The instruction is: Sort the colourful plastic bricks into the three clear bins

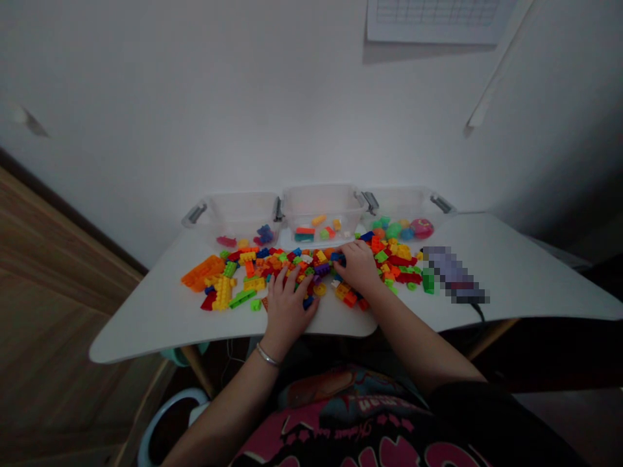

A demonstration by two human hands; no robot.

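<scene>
A spread of many coloured plastic bricks (272, 263) covers the middle of a white table (525, 279). My left hand (288, 303) lies flat on the bricks near the table's front edge, fingers stretched out and apart, a bracelet on the wrist. My right hand (357, 264) rests further back on the pile, fingers curled down over the bricks; what they grip, if anything, is hidden. Three clear plastic bins stand along the wall: the left bin (233, 217), the middle bin (324, 207) and the right bin (409, 204), each holding a few pieces.
An orange plate-like piece (202, 272) lies at the pile's left end. A blurred-out object (455, 275) with a dark cable sits right of the bricks. The wall rises just behind the bins. A stool (165, 415) shows under the table at the left.
</scene>
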